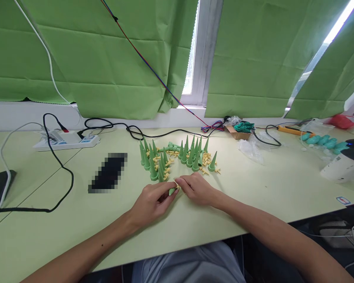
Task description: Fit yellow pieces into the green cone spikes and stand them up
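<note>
My left hand [152,199] is closed around a small green plastic cone [172,191], most of which is hidden by the fingers. Right against it, my right hand [198,189] pinches a small yellow plastic piece [178,187] at the cone's end. Whether the two parts are joined I cannot tell. Beyond my hands, several green cones [153,171] stand upright in a left group with yellow pieces beside them. A second group of cones [189,157] stands to the right, next to a pile of loose yellow pieces [206,158]. One cone [212,162] stands apart.
A pixelated dark object [108,173] lies on the table [253,196] to the left. Behind it are a power strip [67,141] and black cables. At the back right are a small cardboard box [238,133], plastic bags, teal bottle-shaped pieces [324,141] and a white cup [343,165].
</note>
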Available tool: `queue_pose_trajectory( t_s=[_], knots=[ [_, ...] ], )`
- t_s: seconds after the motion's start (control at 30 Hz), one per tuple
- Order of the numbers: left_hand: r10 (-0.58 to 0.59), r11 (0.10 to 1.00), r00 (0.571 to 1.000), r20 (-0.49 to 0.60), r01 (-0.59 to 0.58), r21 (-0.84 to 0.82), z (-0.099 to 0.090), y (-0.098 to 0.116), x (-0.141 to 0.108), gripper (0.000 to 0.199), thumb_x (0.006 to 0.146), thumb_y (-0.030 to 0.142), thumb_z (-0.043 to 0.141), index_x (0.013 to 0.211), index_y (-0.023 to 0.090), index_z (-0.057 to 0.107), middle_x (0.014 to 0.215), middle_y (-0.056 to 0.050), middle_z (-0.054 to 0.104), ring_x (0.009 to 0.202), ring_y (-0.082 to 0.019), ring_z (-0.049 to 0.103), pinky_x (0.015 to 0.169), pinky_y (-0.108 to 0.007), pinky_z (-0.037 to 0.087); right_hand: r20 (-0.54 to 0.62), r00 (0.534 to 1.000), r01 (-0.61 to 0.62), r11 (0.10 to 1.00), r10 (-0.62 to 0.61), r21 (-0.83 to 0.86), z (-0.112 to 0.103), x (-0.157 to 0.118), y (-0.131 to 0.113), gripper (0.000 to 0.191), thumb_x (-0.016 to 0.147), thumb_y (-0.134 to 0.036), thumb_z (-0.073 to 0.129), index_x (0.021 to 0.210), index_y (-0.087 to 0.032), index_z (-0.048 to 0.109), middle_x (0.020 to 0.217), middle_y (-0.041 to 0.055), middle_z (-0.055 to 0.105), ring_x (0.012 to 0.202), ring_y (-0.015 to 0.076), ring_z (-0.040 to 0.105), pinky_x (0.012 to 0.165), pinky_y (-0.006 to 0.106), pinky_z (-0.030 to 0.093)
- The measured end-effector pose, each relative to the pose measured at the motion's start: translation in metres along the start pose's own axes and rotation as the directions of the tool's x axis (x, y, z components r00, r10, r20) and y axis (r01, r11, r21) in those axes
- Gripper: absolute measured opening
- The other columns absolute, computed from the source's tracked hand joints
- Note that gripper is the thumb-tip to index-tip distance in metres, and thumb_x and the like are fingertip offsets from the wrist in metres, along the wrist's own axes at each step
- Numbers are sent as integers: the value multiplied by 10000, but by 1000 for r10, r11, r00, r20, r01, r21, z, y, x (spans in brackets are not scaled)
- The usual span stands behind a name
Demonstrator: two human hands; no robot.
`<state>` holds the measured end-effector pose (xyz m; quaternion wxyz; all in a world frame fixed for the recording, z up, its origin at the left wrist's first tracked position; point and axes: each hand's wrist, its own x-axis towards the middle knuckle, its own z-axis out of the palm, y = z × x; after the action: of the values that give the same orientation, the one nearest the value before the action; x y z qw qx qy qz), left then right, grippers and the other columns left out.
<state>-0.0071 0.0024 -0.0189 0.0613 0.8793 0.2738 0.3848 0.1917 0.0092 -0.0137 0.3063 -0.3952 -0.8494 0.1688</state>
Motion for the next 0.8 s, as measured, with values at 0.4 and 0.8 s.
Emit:
queue_pose_trajectory(
  t_s=[0.4, 0.8],
  knots=[
    [52, 999, 998, -17, -52, 3, 0, 0, 1, 87, 924, 166, 583, 994, 174, 634, 737, -3, 715, 459, -73, 474, 491, -196, 395, -2, 1000, -26, 998, 26, 48, -1, 1, -1, 453, 1038, -316, 338, 601, -197, 331, 521, -49, 319, 490, 96, 252, 561, 273, 235],
    [-114, 993, 992, -59, 112, -35, 1, -3, 0, 87, 894, 189, 640, 979, 181, 657, 619, 51, 622, 456, -63, 448, 497, -180, 392, -171, 985, 33, 978, 3, 207, 1, -1, 1, 171, 1005, -293, 428, 873, -205, 494, 624, -55, 445, 542, 104, 392, 556, 231, 305]
  ],
)
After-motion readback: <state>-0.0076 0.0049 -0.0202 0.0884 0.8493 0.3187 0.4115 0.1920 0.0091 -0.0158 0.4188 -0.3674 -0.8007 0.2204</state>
